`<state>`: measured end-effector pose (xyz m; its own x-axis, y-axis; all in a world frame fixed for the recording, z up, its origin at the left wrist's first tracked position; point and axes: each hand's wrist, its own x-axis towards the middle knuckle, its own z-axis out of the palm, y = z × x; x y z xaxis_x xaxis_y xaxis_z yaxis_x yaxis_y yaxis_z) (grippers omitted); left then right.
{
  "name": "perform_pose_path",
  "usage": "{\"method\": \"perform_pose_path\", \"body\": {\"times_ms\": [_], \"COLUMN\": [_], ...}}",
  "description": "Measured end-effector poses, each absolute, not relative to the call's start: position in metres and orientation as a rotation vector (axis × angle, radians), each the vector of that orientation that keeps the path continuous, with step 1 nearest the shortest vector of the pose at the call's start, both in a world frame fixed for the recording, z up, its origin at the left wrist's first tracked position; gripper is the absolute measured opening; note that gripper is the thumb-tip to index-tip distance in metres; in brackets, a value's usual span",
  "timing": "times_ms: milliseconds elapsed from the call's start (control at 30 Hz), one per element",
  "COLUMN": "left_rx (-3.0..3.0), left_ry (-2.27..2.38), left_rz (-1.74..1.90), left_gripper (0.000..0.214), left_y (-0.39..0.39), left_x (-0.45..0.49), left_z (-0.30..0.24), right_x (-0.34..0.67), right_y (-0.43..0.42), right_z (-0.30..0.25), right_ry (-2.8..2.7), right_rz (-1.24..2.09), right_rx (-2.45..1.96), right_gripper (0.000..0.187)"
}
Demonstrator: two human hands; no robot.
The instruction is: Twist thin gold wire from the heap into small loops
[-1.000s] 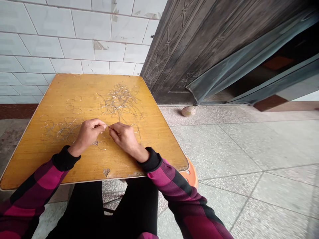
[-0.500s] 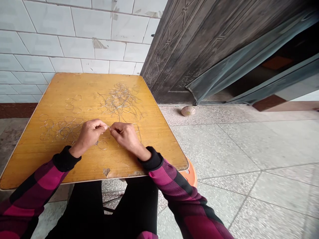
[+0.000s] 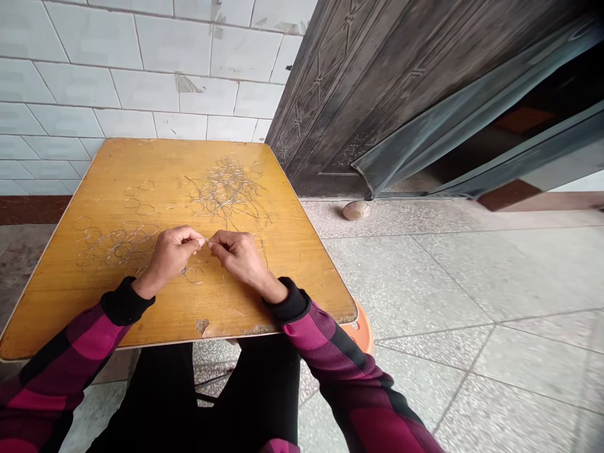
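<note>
My left hand [image 3: 170, 253] and my right hand [image 3: 239, 255] meet fingertip to fingertip above the wooden table [image 3: 160, 308]. Both are closed in a pinch on a thin wire [image 3: 206, 240], of which only a short bit shows between them. A wire loop [image 3: 194, 275] hangs or lies just below my left fingers; I cannot tell whether it belongs to the pinched wire. Left of my left hand lies a loose pile of thin looped wires [image 3: 123, 246]. Beyond my right hand is a larger tangle of looped wires [image 3: 229, 187].
A few separate wire loops [image 3: 139, 196] lie at the table's back left. White wall tiles [image 3: 174, 47] rise behind the table. An orange stool [image 3: 362, 330] sits under its right corner. On the floor by the dark door [image 3: 325, 126] rests a rounded stone-like object [image 3: 356, 211].
Almost nothing differs. My right hand has shifted very slightly to the right, and both hands keep their pinch on the wire.
</note>
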<state>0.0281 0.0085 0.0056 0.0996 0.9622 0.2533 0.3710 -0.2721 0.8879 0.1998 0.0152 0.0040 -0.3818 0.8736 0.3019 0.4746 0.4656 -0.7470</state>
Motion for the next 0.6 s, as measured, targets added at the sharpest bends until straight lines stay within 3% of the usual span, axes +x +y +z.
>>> {"method": "perform_pose_path", "body": {"times_ms": [300,600], "left_rx": [1.554,1.509], "left_ry": [1.232,1.205], "left_rz": [1.137,1.13], "left_gripper": [0.015,0.012], "left_y": [0.009,0.01], "left_x": [0.029,0.033], "left_z": [0.008,0.0], "right_x": [0.204,0.197], "right_y": [0.017,0.013], "right_z": [0.004,-0.004], "right_ry": [-2.161,-2.279], "right_rz": [0.562,-0.034], "right_rx": [-1.121,-1.222], "right_gripper": [0.012,0.031]}}
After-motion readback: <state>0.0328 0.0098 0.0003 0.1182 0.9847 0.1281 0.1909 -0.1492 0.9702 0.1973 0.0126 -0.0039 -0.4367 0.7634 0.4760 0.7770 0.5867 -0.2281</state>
